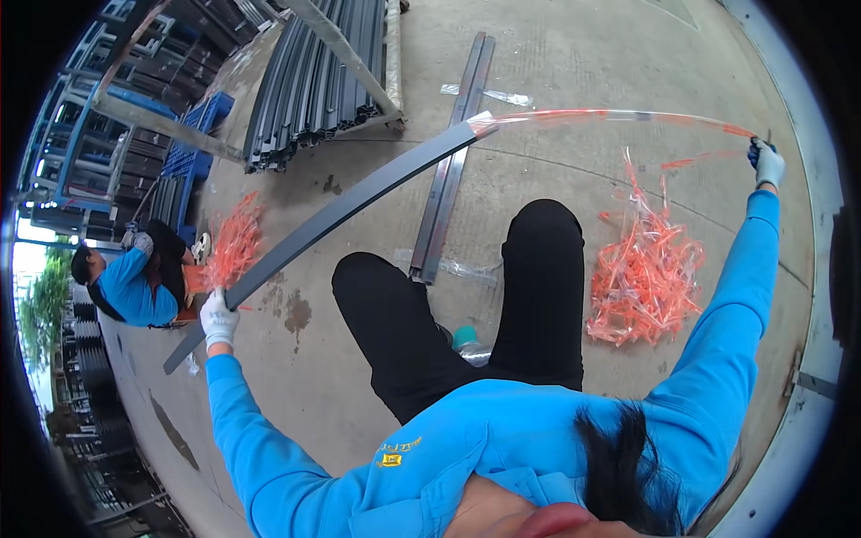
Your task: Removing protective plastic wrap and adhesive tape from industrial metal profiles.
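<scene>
My left hand (219,320), in a pale work glove, is closed around a long dark grey metal profile (359,199) near its lower left end. The profile slants up to the right across the front of my knees. From its far end a clear and orange strip of plastic film (619,116) stretches in an arc to the right. My right hand (767,163), gloved and held far out at the right, is closed on the strip's other end. A thinner orange strand trails below that hand.
Two dark bars (445,193) lie together on the concrete floor, with clear film around them. A heap of orange and clear film strips (644,287) is at my right. Stacked profiles (314,76) stand behind. A co-worker (134,278) sits at the left beside another orange heap (235,242).
</scene>
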{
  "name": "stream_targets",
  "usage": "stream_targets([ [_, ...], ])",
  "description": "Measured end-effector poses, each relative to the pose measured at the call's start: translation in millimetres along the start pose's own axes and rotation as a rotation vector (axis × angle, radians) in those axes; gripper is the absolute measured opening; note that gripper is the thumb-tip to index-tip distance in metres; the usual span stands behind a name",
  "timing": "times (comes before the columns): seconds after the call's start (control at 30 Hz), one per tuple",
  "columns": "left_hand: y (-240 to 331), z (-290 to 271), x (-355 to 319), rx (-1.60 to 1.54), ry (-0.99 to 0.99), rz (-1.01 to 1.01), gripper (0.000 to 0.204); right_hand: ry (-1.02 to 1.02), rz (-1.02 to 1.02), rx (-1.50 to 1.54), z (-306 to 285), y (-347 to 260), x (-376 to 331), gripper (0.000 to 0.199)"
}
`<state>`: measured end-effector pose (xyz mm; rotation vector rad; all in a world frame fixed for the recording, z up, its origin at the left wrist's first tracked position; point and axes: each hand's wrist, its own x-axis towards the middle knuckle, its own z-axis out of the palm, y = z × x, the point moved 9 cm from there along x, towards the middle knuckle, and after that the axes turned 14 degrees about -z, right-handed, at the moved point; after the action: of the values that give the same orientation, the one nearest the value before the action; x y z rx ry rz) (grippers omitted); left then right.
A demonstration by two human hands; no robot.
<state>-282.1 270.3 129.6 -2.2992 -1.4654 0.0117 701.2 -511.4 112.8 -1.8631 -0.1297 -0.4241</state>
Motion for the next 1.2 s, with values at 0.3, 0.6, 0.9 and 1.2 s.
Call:
stream_targets([
  [0.3, -82.6, -7.2, -57.1, 0.117, -0.032, -0.199, 0.028, 0.348, 0.020, 0.084, -130.2, 15.7, -49.7, 0.025],
  [0.6, 17.2, 23.7, -47.0, -0.270, -0.171, -0.147, 0.024, -0.901, -0.028, -0.719, -28.2, 95.2, -394.8, 0.035],
  [0.9, 11.5, 40.1, -81.1, -0.263, -0.337, -0.215, 0.025, 0.001, 0.171, -0.222, -107.5, 58.1, -427.7, 0.043],
  [1.2, 52.2, 53.6, -136.5, -0.389, -0.450, -0.148, 0.025, -0.444, 0.272, -0.666, -120.6, 45.6, -486.5, 0.065],
])
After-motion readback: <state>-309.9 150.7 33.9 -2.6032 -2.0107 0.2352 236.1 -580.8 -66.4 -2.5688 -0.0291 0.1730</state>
